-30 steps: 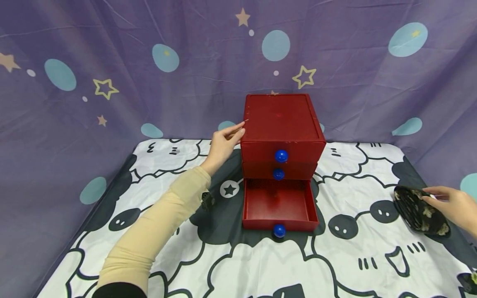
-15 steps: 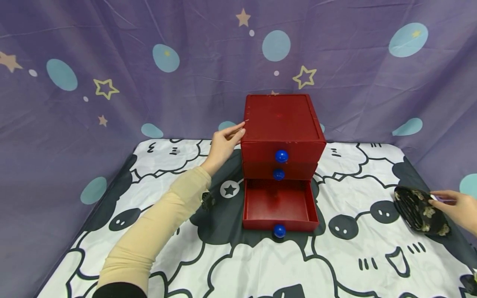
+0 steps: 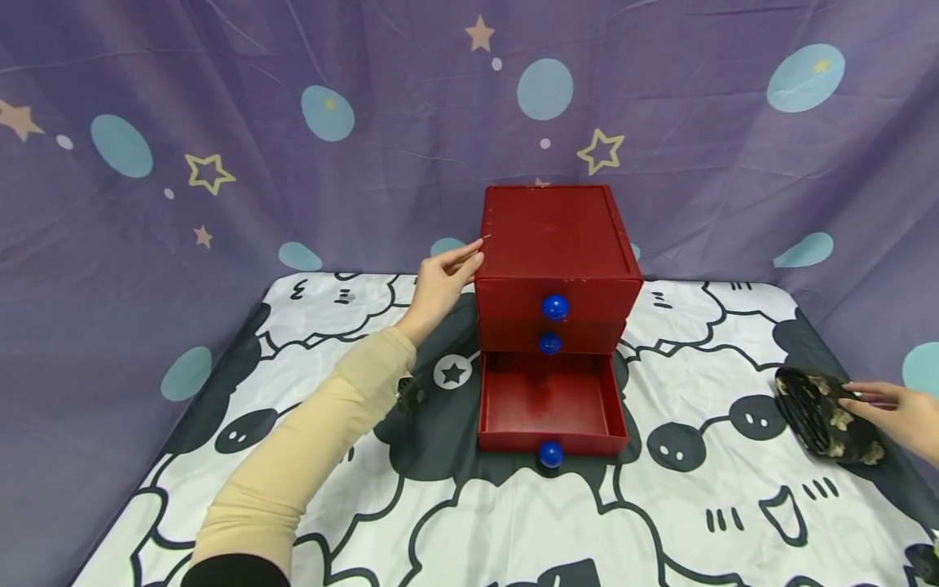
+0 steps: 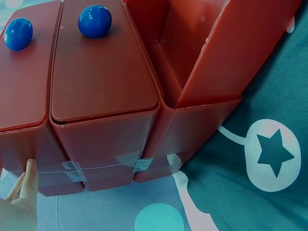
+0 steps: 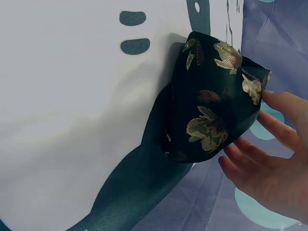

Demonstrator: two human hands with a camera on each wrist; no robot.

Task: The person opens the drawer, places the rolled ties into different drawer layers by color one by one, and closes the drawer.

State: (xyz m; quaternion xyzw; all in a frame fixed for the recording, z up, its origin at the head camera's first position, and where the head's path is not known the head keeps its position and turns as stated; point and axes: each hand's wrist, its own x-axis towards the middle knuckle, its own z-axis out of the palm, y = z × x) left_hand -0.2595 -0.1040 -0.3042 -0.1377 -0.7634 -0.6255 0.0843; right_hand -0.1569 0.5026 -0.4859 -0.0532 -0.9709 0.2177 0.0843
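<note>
In the head view a red cabinet [image 3: 557,232] with three drawers and blue knobs stands in the middle. Its bottom drawer [image 3: 546,395] is pulled out with a bare floor; the upper two are closed. My left hand [image 3: 438,285] rests its nearly straight fingertips on the cabinet's left side, near the top. The left wrist view shows those fingers [image 4: 30,180] against the red wall. Far right lies a folded black cloth [image 3: 825,420] with gold flowers. My right hand [image 3: 898,412] touches its right side; the right wrist view shows relaxed, spread fingers [image 5: 255,156] along the cloth's edge.
A white and dark-grey cartoon-print cloth [image 3: 528,526] covers the table. Behind it hangs a purple curtain [image 3: 411,187] with stars and blue spots. Clear tape [image 4: 142,164] runs along the cabinet's side.
The right fingers have slid back a little to the right over the black cloth, then slightly left again. The left hand, cabinet and drawer stay put.
</note>
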